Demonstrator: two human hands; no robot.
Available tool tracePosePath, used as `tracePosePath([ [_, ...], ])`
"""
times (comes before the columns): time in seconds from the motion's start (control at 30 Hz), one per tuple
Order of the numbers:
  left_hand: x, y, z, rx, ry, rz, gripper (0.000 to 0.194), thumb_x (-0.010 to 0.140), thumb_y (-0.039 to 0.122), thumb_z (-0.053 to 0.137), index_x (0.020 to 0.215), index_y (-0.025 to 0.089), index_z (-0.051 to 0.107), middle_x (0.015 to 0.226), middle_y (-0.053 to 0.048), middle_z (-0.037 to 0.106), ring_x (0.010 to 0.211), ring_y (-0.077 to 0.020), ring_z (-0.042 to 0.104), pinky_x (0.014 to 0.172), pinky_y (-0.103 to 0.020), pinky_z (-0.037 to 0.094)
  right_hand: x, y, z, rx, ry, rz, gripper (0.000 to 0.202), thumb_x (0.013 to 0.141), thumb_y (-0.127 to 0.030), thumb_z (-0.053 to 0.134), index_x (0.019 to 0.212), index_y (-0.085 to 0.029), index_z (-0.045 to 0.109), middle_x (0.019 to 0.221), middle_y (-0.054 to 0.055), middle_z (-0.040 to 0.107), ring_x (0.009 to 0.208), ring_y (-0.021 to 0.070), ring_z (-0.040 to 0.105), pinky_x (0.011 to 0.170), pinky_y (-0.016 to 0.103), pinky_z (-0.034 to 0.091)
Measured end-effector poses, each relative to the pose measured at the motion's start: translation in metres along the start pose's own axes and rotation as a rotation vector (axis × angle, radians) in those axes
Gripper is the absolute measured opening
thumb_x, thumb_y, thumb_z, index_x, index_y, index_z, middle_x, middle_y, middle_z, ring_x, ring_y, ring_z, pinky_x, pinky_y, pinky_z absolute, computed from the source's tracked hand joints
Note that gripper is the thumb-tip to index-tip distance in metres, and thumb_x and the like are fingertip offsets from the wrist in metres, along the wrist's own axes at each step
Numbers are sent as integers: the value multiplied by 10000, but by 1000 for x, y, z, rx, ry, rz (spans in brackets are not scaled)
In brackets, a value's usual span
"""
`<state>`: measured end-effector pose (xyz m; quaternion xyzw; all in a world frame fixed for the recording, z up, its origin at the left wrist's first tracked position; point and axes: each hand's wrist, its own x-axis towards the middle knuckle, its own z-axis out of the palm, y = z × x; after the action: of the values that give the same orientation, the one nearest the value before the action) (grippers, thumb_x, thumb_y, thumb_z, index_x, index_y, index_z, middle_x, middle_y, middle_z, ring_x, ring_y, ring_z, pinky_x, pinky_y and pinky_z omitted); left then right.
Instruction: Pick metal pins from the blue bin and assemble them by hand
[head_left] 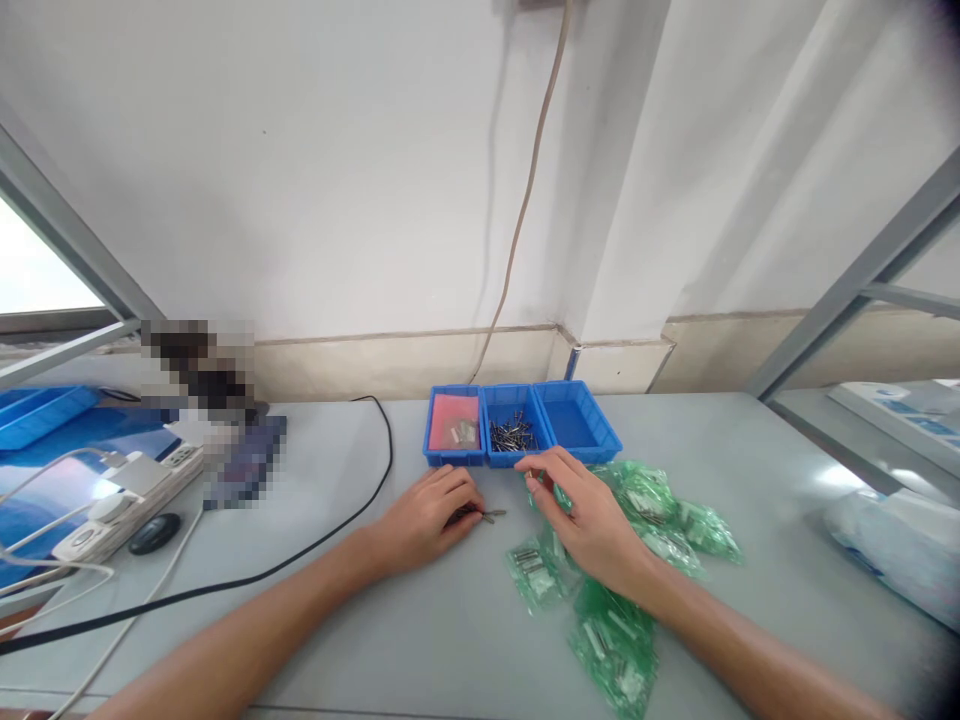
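My left hand (429, 518) rests on the table with its fingers curled over several small metal pins (491, 515), whose ends poke out past the fingertips. Just in front of the blue bins, my right hand (585, 508) is pinched, thumb against forefinger. Whatever lies between those fingertips is too small to name. Dark, thin metal pieces fill the bottom of the middle blue bin (512, 458). Under and around my right hand lie green plastic bags (645, 492) with metal parts inside. One small bag (535, 572) shows a row of short metal rods.
The left blue bin (430, 425) holds a pink sheet and a small clear bag; the right blue bin (571, 420) adjoins the middle one. A black cable (315, 545) crosses the table at left, near a mouse (154, 533) and a power strip (86, 535).
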<state>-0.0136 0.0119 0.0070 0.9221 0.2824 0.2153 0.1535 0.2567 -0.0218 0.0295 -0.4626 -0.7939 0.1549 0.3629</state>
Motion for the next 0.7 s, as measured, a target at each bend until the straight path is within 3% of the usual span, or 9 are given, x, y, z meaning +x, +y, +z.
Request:
tracePosePath([
  [0.13, 0, 1, 0, 10, 2, -3, 132, 1088, 199, 513, 1105, 207, 643, 1058, -69, 673, 1000, -225, 617, 913, -367, 506, 1, 2, 0, 11, 19, 12, 202, 1075, -275, 522, 1218, -280, 664, 1108, 74, 738, 912, 244, 697, 849, 398, 582],
  [0.3, -1, 0, 1, 19, 6, -21, 124, 1057, 170, 532, 1102, 209, 640, 1052, -67, 659, 992, -228, 609, 898, -364, 503, 0, 5, 1, 33, 30, 2, 223, 1108, -269, 478, 1189, -276, 685, 1132, 80, 752, 1034, 265, 693, 920, 414, 551],
  [0.5, 0, -2, 3, -27, 10, -78, 88, 1032, 149, 584, 1061, 216, 634, 1057, -44, 650, 991, -216, 594, 900, -351, 499, 2, 5, 1, 86, 75, 5, 264, 1120, -292, 471, 1143, -281, 734, 1116, 85, 692, 1033, 252, 680, 887, 369, 560],
  [0.7, 1, 5, -1, -46, 5, -111, 80, 1050, 146, 561, 1033, 207, 610, 1041, -44, 632, 982, -219, 576, 887, -352, 495, 1, 4, 0, 226, 107, 110, 251, 1127, -339, 461, 1143, -278, 704, 1147, 76, 660, 801, 201, 645, 741, 346, 562],
])
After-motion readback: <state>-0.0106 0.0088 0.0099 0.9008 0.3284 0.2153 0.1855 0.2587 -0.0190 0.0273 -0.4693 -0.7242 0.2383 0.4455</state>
